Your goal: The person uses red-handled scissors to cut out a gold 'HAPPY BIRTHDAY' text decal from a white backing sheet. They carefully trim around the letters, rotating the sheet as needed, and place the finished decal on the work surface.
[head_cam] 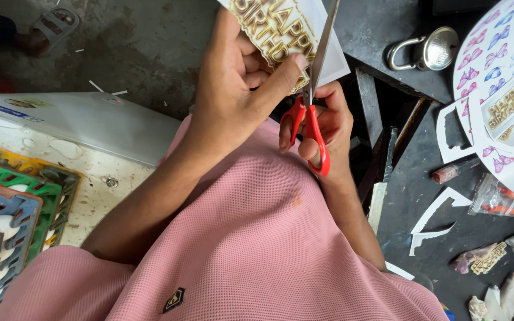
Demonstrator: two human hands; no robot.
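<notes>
Above the lap of the pink shirt (251,238), the left hand (239,83) is closed on a printed sheet with gold lettering (281,30), thumb pressed on its front near the cut line. The right hand (322,128) has its fingers curled through the red handles of the scissors (310,113), and the blades run up along the sheet's right side; how far apart they stand is hard to tell from this angle. On the dark desk (411,196) to the right lie white paper offcuts (435,223), a round butterfly sheet (507,89) and a padlock (426,50). My reading of the risk: the thumb sits just beside the blades, so a quick snip could nick it, and any twist in the unsupported sheet could send the cut into the lettering
</notes>
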